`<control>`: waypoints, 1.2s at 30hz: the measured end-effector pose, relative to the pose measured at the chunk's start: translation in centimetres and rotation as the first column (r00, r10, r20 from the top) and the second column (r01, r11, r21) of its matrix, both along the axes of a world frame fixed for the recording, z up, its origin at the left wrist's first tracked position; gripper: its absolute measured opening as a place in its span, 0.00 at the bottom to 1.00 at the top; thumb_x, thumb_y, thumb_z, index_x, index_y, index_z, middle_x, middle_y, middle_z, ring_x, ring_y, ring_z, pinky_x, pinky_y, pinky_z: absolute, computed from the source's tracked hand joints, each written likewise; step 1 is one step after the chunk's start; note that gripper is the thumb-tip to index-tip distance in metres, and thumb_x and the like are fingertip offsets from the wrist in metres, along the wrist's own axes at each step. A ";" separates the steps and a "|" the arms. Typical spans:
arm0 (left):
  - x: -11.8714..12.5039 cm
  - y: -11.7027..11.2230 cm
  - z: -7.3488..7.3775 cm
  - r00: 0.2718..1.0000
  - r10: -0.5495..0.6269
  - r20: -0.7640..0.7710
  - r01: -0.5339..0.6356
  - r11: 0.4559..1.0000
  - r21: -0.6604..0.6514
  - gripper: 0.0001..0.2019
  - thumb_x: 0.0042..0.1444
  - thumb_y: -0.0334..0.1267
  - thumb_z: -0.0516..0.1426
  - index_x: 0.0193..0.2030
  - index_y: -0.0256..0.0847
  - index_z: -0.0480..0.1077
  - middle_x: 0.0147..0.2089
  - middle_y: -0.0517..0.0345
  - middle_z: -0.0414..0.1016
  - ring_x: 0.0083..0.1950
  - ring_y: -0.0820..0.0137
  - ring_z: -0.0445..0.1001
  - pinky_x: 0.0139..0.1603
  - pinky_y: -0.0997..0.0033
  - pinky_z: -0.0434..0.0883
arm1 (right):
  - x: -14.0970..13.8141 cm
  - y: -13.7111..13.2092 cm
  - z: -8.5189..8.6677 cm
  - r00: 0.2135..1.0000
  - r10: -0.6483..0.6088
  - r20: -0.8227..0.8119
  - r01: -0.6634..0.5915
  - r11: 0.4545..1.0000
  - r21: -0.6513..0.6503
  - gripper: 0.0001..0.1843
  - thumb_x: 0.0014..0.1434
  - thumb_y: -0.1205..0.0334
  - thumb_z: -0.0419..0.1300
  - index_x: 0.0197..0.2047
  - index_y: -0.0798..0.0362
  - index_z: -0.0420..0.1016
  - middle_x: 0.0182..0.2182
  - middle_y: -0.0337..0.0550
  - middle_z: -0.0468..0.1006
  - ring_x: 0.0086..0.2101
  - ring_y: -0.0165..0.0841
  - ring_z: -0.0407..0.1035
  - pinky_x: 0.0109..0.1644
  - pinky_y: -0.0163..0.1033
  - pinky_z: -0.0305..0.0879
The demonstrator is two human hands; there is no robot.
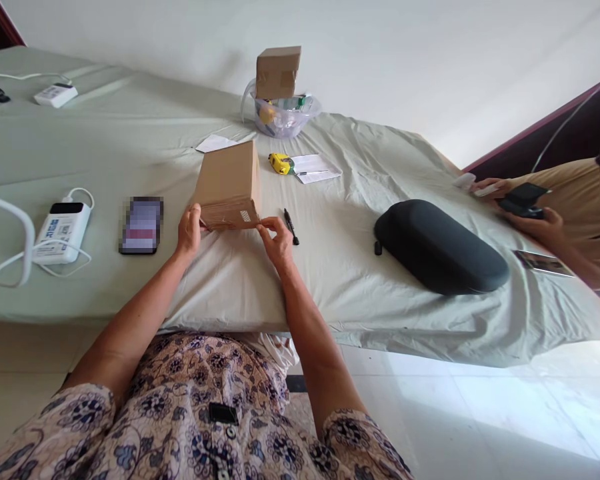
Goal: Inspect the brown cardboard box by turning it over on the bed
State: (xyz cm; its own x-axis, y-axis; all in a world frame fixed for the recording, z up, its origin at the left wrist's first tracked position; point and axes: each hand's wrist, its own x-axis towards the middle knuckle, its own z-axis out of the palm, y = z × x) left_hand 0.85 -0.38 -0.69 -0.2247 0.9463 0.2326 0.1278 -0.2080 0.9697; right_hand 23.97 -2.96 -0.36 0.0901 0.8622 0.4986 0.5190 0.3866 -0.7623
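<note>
A brown cardboard box [226, 177] rests on the cloth-covered table in front of me, its near side towards my body. My left hand [189, 232] grips the box's near left corner, thumb on the outside and the other fingers partly hidden. At the near right lower corner, my right hand [277, 240] pinches the box edge between thumb and fingers. Just right of that hand lies a black pen [291, 227]. Beyond the box are a yellow tape measure [281, 163] and a white paper [317, 169] with a thin pen on it.
A second cardboard box [279, 72] sits on a clear plastic basket [285, 123] by the wall. Left are a phone [141, 225] and a white power bank [64, 233] with cables. To the right lie a black case [443, 247] and another person's hands [530, 217] holding a black device.
</note>
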 end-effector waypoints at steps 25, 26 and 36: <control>1.1 -3.1 2.7 0.907 -0.170 -0.386 0.179 0.984 -0.012 0.30 0.66 0.60 0.48 0.66 0.42 0.64 0.56 0.48 0.80 0.56 0.59 0.79 0.53 0.63 0.74 | -0.8 -0.1 -0.5 0.973 0.055 -0.225 -0.056 0.998 0.001 0.14 0.60 0.47 0.62 0.41 0.47 0.69 0.29 0.35 0.76 0.29 0.29 0.72 0.36 0.37 0.71; 1.1 -3.0 2.6 0.903 -0.158 -0.399 0.170 0.985 -0.006 0.30 0.66 0.60 0.48 0.65 0.41 0.65 0.56 0.47 0.80 0.56 0.58 0.79 0.53 0.63 0.74 | -0.6 -0.1 -0.5 0.982 0.061 -0.180 -0.072 0.996 -0.052 0.13 0.60 0.48 0.62 0.38 0.48 0.70 0.29 0.35 0.76 0.29 0.29 0.72 0.36 0.37 0.70; 0.9 -2.4 1.9 0.901 -0.105 -0.421 0.122 0.992 0.014 0.29 0.67 0.60 0.46 0.61 0.41 0.71 0.53 0.47 0.82 0.52 0.57 0.80 0.50 0.62 0.74 | -0.1 0.2 -0.9 0.911 0.104 0.398 -0.015 0.975 -0.221 0.05 0.59 0.59 0.63 0.35 0.50 0.73 0.39 0.47 0.79 0.44 0.41 0.71 0.49 0.46 0.66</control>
State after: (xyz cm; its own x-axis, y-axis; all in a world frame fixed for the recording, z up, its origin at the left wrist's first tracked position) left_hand 1.76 -2.75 1.25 0.0102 0.9477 0.3191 0.4932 -0.2823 0.8228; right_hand 23.90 -2.77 -1.23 -0.1358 0.9475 0.2896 0.7809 0.2823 -0.5572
